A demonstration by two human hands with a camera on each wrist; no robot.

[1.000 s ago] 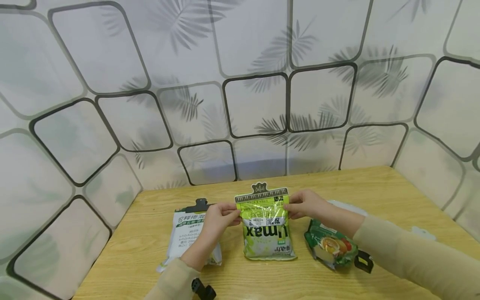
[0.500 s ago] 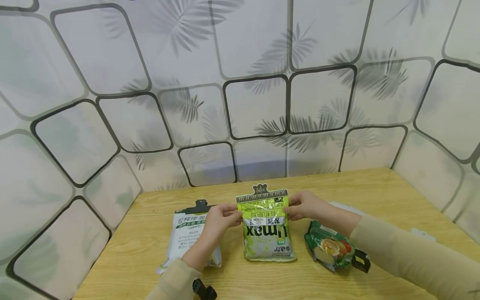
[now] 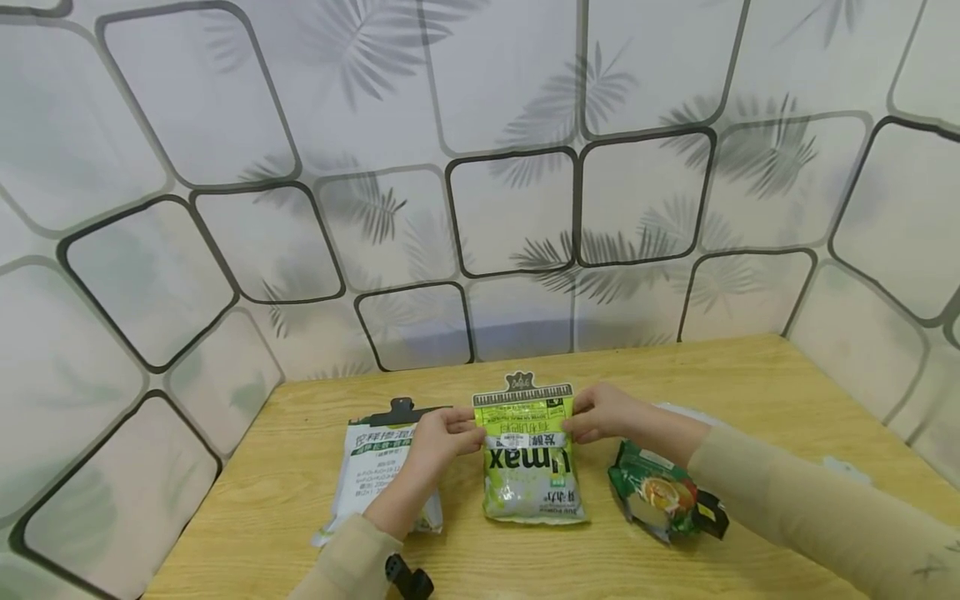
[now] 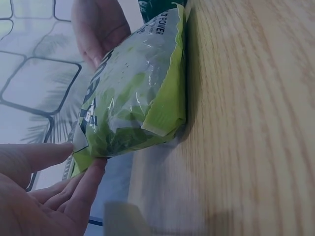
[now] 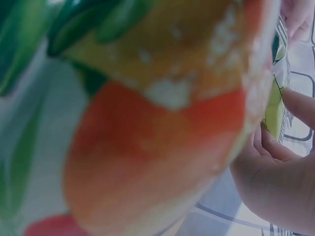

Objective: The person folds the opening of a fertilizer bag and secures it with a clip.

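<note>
On the wooden worktop (image 3: 660, 375) we see a white bag (image 3: 366, 475) with a black clip (image 3: 401, 411) and a green fruit-printed bag (image 3: 651, 490); behind is a leaf-patterned backdrop (image 3: 517, 108).

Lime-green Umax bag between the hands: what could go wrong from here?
The left hand and right hand pinch the lime-green bag only by its upper side edges, so a slip could let it tip or slump. The clip across its top might skew if the hands tug unevenly. The green bag looms close in the right wrist view, so the right sleeve could knock it.
</note>
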